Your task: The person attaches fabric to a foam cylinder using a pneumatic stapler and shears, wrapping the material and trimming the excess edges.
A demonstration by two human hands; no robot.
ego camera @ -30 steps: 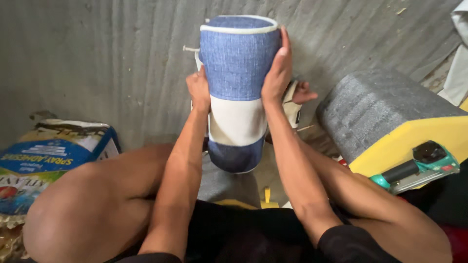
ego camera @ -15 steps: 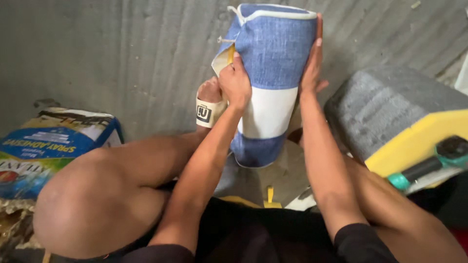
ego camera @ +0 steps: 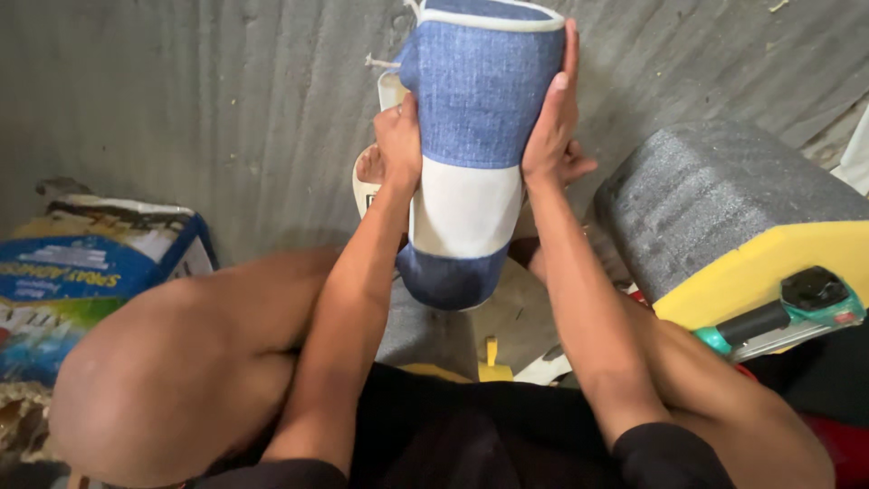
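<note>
A fabric-covered cushion piece [ego camera: 477,136], blue on top, white in the middle and dark blue at the bottom, with white piping on its upper edge, stands upright in front of me. My left hand [ego camera: 398,145] grips its left side. My right hand [ego camera: 552,113] lies flat against its right side with fingers stretched up. Both hands hold it above my feet, which show partly behind it.
A grey foam block on a yellow base [ego camera: 724,217] sits at the right, with a green and black power tool [ego camera: 787,312] beside it. A blue cardboard box [ego camera: 81,272] lies at the left. The floor is grey ribbed sheet [ego camera: 226,109]. My bare knees fill the lower frame.
The cushion piece has been lifted and shifted right across the view. My left hand slid along its left edge and my right hand moved higher on the right side.
</note>
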